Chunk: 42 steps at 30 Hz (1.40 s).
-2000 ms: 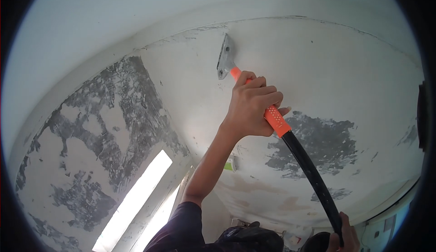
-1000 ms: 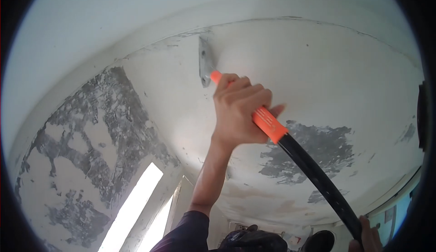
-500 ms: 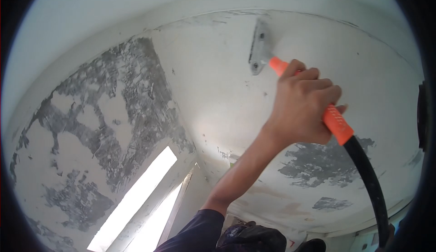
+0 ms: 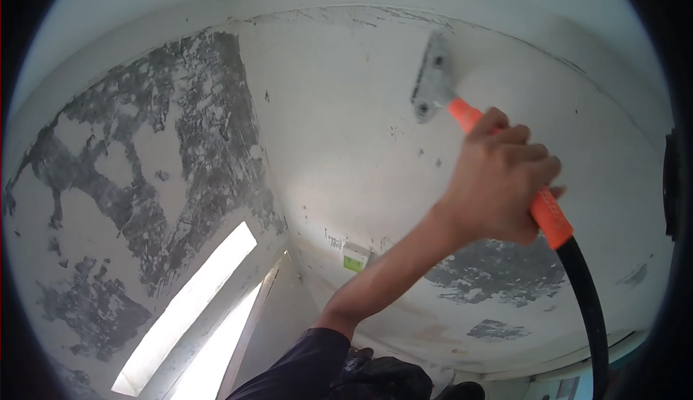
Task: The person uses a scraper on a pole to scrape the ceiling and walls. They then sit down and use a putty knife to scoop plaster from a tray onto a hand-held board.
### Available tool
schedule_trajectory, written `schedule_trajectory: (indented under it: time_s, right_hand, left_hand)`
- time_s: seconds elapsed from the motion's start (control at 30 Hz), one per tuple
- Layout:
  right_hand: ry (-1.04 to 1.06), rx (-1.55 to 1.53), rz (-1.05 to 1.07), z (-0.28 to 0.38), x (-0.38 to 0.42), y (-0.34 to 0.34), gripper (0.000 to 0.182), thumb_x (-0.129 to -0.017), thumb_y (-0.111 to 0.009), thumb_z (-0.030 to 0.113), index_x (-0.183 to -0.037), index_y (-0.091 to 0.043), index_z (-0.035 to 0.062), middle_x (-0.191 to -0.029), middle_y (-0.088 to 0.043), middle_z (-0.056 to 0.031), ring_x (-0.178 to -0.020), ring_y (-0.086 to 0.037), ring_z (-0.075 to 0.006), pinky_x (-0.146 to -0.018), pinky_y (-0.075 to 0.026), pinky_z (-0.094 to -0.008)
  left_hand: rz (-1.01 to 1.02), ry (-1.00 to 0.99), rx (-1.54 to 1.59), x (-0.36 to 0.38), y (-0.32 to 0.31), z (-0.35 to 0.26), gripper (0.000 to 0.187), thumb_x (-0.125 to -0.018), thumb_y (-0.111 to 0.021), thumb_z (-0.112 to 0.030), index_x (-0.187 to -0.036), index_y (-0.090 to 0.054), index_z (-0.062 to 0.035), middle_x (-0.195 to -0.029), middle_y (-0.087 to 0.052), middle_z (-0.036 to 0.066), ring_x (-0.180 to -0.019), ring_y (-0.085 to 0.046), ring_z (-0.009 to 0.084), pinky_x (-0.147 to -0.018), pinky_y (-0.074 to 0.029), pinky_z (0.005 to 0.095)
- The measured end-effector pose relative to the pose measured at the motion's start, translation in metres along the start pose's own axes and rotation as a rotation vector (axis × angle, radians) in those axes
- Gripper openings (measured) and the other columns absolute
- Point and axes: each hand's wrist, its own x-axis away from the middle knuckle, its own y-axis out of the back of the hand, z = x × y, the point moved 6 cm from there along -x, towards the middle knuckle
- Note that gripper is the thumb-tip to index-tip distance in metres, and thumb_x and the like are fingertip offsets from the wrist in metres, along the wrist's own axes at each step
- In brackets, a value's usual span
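My left hand (image 4: 502,180) is wrapped round the orange grip of a long-handled scraper (image 4: 548,220), its back turned towards me. The grey scraper head (image 4: 433,79), with two screws showing, overlaps the pale wall high up, slightly blurred and tilted. Below the grip, the black handle (image 4: 586,302) bends down to the lower right edge. A dark short sleeve (image 4: 310,353) covers my upper arm. My right hand does not show.
Grey bare patches mark the left wall (image 4: 216,119) and the facing wall (image 4: 498,270) behind my arm. Bright window openings (image 4: 191,306) lie lower left. A small white box with a green face (image 4: 355,257) sits on the wall beside my forearm. Something dark (image 4: 382,380) is at the bottom.
The view has shifted a little. My left hand and the scraper appear slightly farther right, and the box with the green face, mostly hidden before, now shows beside my forearm.
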Motion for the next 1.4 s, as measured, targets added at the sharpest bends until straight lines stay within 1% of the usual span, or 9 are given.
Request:
schedule_trajectory:
  time_s: [0.13, 0.33, 0.53, 0.57, 0.7, 1.03, 1.27, 1.33, 1.4]
  right_hand:
    - [0.123, -0.098, 0.120, 0.023, -0.015, 0.003, 0.056, -0.101, -0.061, 0.038, -0.133, -0.059, -0.0085, -0.121, -0.069, -0.0241, -0.105, -0.068, -0.0279, -0.087, -0.053, -0.0345]
    - [0.080, -0.108, 0.214, 0.039, -0.010, -0.017, 0.050, -0.104, -0.056, 0.034, -0.132, -0.061, -0.0068, -0.107, -0.073, -0.0174, -0.070, -0.058, -0.0179, -0.059, -0.043, -0.0307]
    - [0.362, -0.193, -0.173, 0.039, -0.014, -0.008, 0.050, -0.104, -0.057, 0.036, -0.134, -0.061, -0.0033, -0.086, -0.066, -0.0087, -0.062, -0.049, -0.0114, -0.053, -0.035, -0.0275]
    - [0.135, -0.037, 0.206, 0.025, -0.017, -0.003, 0.051, -0.103, -0.058, 0.037, -0.133, -0.062, -0.0042, -0.080, -0.062, -0.0057, -0.059, -0.041, -0.0088, -0.051, -0.029, -0.0266]
    - [0.198, -0.292, 0.057, 0.028, -0.006, -0.026, 0.053, -0.103, -0.058, 0.040, -0.133, -0.063, -0.0025, -0.071, -0.051, -0.0012, -0.056, -0.032, -0.0091, -0.050, -0.022, -0.0283]
    - [0.291, -0.277, 0.077, 0.053, -0.026, -0.040, 0.052, -0.102, -0.058, 0.042, -0.132, -0.064, 0.0002, -0.087, -0.070, -0.0133, -0.062, -0.053, -0.0188, -0.054, -0.042, -0.0312]
    - [0.161, -0.172, 0.092, 0.024, -0.011, -0.016, 0.056, -0.103, -0.055, 0.044, -0.133, -0.062, -0.0031, -0.089, -0.071, -0.0130, -0.056, -0.047, -0.0133, -0.049, -0.037, -0.0288]
    - [0.449, -0.191, -0.059, 0.043, -0.020, -0.012, 0.054, -0.104, -0.056, 0.040, -0.133, -0.062, -0.0052, -0.087, -0.070, -0.0119, -0.054, -0.044, -0.0108, -0.048, -0.035, -0.0276]
    - [0.250, -0.237, 0.153, 0.045, -0.023, -0.027, 0.052, -0.104, -0.056, 0.038, -0.133, -0.061, -0.0055, -0.085, -0.068, -0.0117, -0.056, -0.044, -0.0110, -0.049, -0.036, -0.0265]
  left_hand:
    - [0.003, 0.020, 0.029, 0.005, 0.002, 0.005, 0.026, -0.059, -0.076, -0.021, -0.056, -0.050, -0.0163, -0.051, -0.048, -0.004, -0.049, -0.044, 0.0175, -0.063, -0.034, 0.0333]
    - [0.047, 0.012, -0.072, 0.009, 0.012, 0.015, 0.030, -0.058, -0.077, -0.021, -0.054, -0.048, -0.0166, -0.049, -0.046, -0.005, -0.048, -0.041, 0.0163, -0.064, -0.033, 0.0336]
    - [-0.066, 0.013, -0.002, 0.007, 0.002, 0.004, 0.028, -0.059, -0.077, -0.020, -0.055, -0.049, -0.0170, -0.049, -0.046, -0.005, -0.047, -0.040, 0.0169, -0.064, -0.033, 0.0336]
    - [-0.029, 0.005, -0.011, 0.007, 0.003, 0.008, 0.028, -0.058, -0.077, -0.020, -0.055, -0.050, -0.0170, -0.049, -0.046, -0.005, -0.047, -0.040, 0.0170, -0.064, -0.034, 0.0336]
    - [-0.013, -0.008, -0.029, 0.013, 0.003, 0.009, 0.030, -0.058, -0.078, -0.021, -0.055, -0.048, -0.0169, -0.049, -0.045, -0.005, -0.047, -0.040, 0.0173, -0.064, -0.034, 0.0331]
    - [-0.012, 0.012, -0.128, 0.013, 0.025, 0.030, 0.037, -0.056, -0.079, -0.021, -0.054, -0.043, -0.0152, -0.048, -0.043, -0.003, -0.048, -0.038, 0.0198, -0.063, -0.031, 0.0336]
    - [0.036, 0.011, -0.001, 0.007, 0.011, 0.006, 0.036, -0.057, -0.078, -0.021, -0.054, -0.043, -0.0155, -0.049, -0.045, -0.002, -0.050, -0.043, 0.0201, -0.065, -0.034, 0.0342]
    - [0.033, 0.013, -0.029, 0.006, 0.010, 0.009, 0.035, -0.057, -0.078, -0.020, -0.054, -0.044, -0.0156, -0.049, -0.046, -0.002, -0.051, -0.044, 0.0203, -0.066, -0.035, 0.0344]
    - [0.039, 0.013, -0.036, 0.006, 0.016, 0.018, 0.034, -0.057, -0.078, -0.020, -0.054, -0.044, -0.0157, -0.050, -0.046, -0.002, -0.051, -0.045, 0.0204, -0.066, -0.036, 0.0346]
